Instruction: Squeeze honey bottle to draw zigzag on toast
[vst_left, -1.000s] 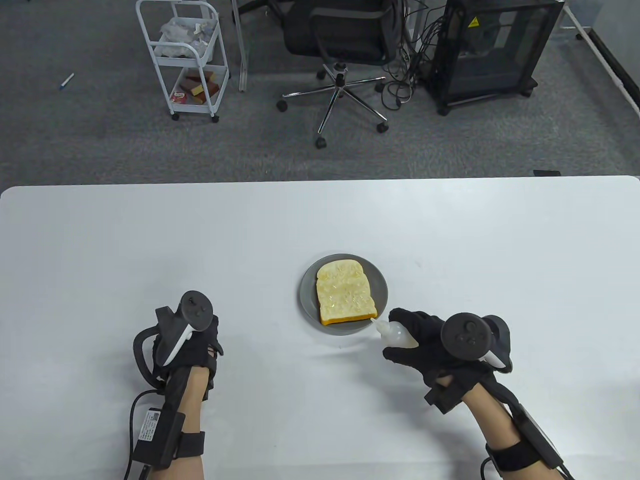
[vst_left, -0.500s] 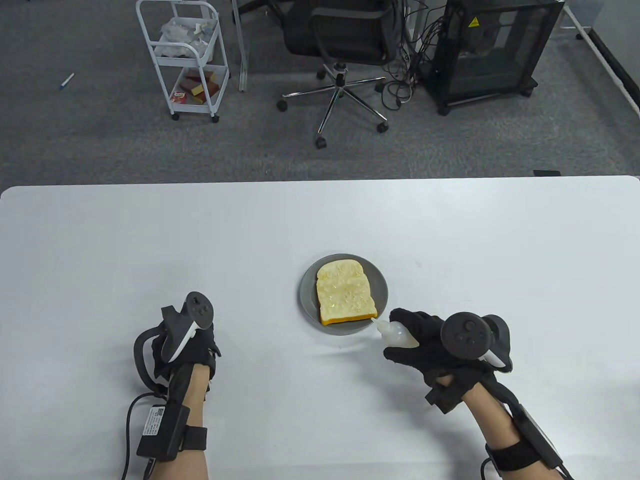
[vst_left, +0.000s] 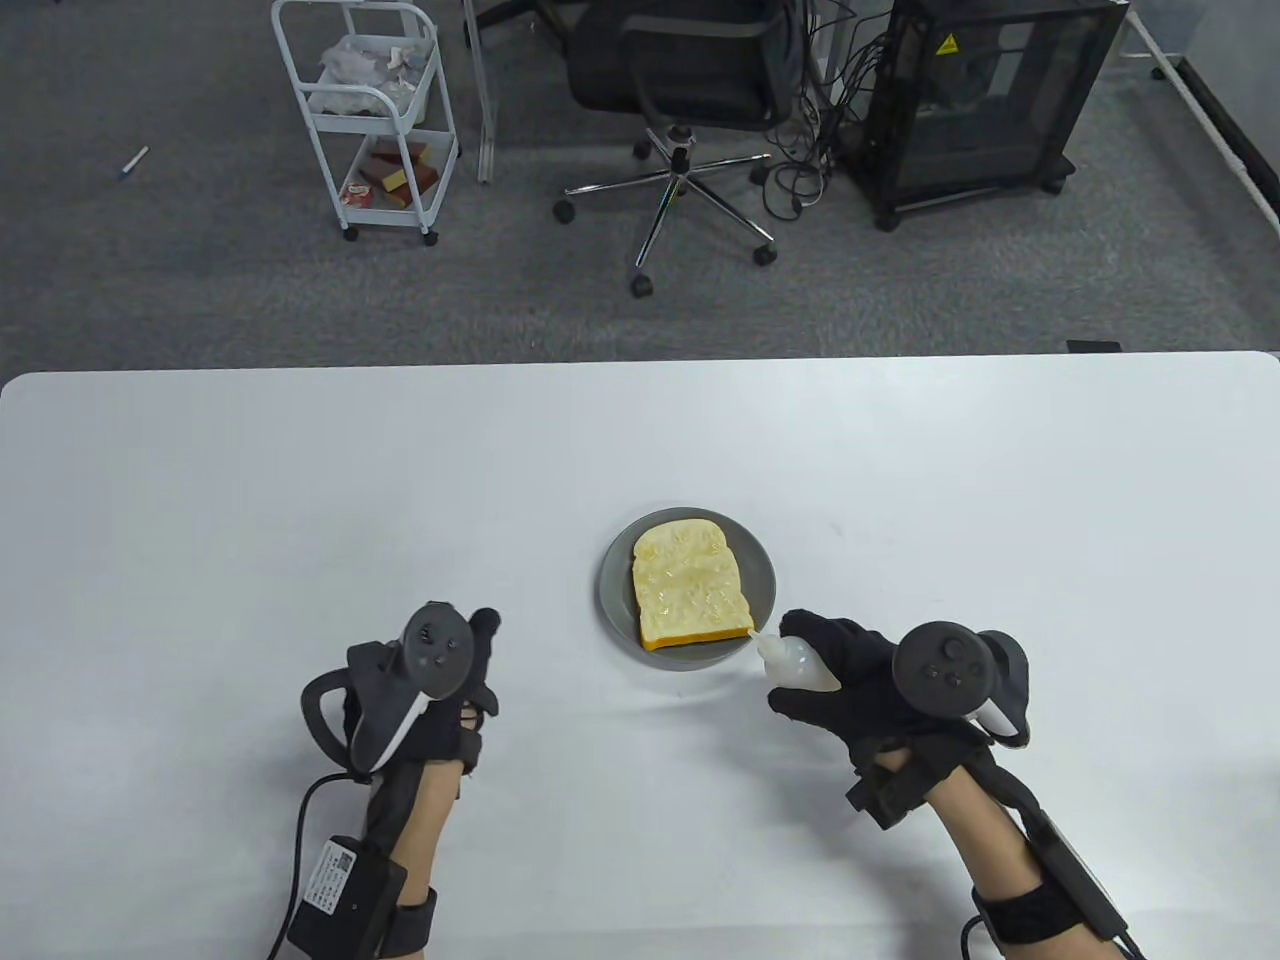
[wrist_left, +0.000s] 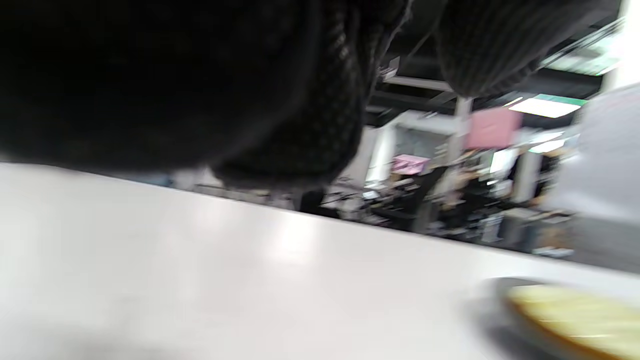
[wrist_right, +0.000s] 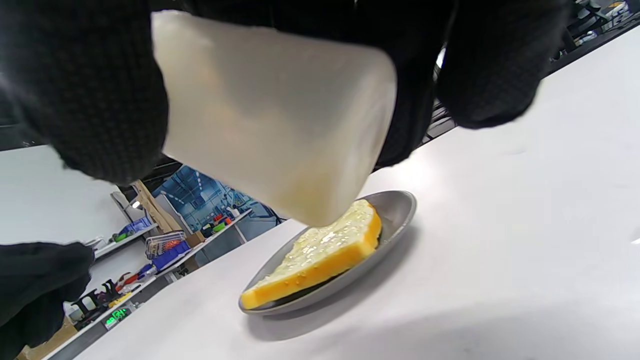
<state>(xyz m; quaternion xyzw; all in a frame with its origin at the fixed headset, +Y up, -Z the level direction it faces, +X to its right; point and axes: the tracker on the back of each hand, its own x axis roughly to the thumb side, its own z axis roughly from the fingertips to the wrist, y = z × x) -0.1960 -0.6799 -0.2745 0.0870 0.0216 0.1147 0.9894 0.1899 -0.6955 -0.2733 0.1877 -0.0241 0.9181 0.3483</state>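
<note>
A slice of toast (vst_left: 690, 583) with a glossy surface lies on a grey plate (vst_left: 612, 590) in the middle of the white table. My right hand (vst_left: 850, 680) grips a translucent honey bottle (vst_left: 795, 663), tipped with its nozzle at the toast's near right corner. The right wrist view shows the bottle (wrist_right: 270, 115) held between gloved fingers (wrist_right: 85, 85) above the toast (wrist_right: 320, 250) and plate (wrist_right: 395, 210). My left hand (vst_left: 455, 690) holds nothing and hovers left of the plate. The left wrist view is blurred, with the toast (wrist_left: 575, 320) at its lower right.
The white table (vst_left: 300, 500) stretches wide around the plate. Beyond its far edge stand a white cart (vst_left: 370, 110), an office chair (vst_left: 690, 90) and a black cabinet (vst_left: 990, 100) on grey carpet.
My left hand has moved right, toward the plate. My right hand and the bottle have shifted only slightly, nozzle still at the toast's near right corner.
</note>
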